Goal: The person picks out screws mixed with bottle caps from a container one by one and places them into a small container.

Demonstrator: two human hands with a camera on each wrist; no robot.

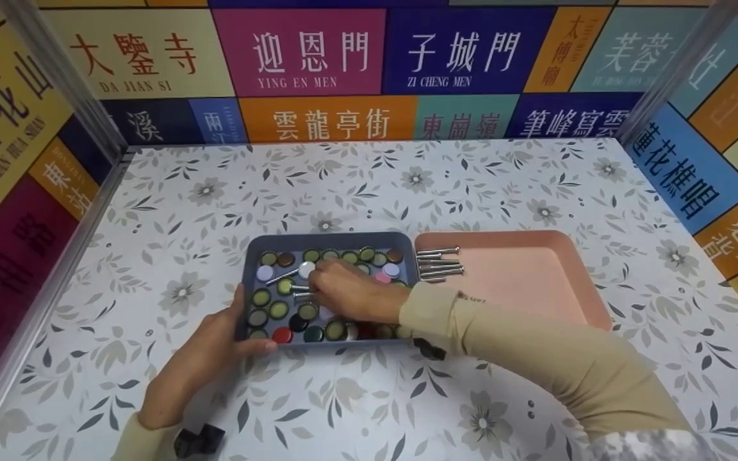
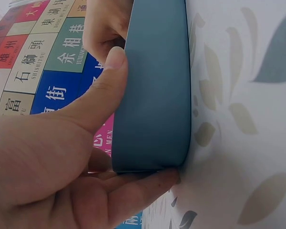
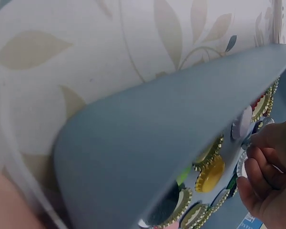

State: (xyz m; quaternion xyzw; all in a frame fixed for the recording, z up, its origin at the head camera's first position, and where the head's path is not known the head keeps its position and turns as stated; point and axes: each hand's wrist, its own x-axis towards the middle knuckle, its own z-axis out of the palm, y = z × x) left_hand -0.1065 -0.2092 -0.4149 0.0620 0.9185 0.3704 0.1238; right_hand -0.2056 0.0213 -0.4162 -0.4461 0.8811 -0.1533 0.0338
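A blue-grey tray (image 1: 330, 242) holds many bottle caps (image 1: 282, 334), most with their inner side up, and a few silver screws (image 1: 282, 278). My left hand (image 1: 205, 349) grips the tray's near left corner. In the left wrist view its thumb lies at the rim and its fingers (image 2: 143, 193) are against the outer wall. My right hand (image 1: 353, 291) is inside this tray, with fingertips pinching a silver screw (image 3: 248, 141); screw ends (image 1: 302, 296) stick out left of the fingers in the head view. The hand hides part of the caps.
A pink tray (image 1: 577, 275) stands directly right of the blue-grey one, with several silver screws (image 1: 436, 264) in a row at its left side. Below lies a floral tablecloth (image 1: 369, 186). Panels with printed lettering (image 1: 318, 57) enclose the table's back and sides.
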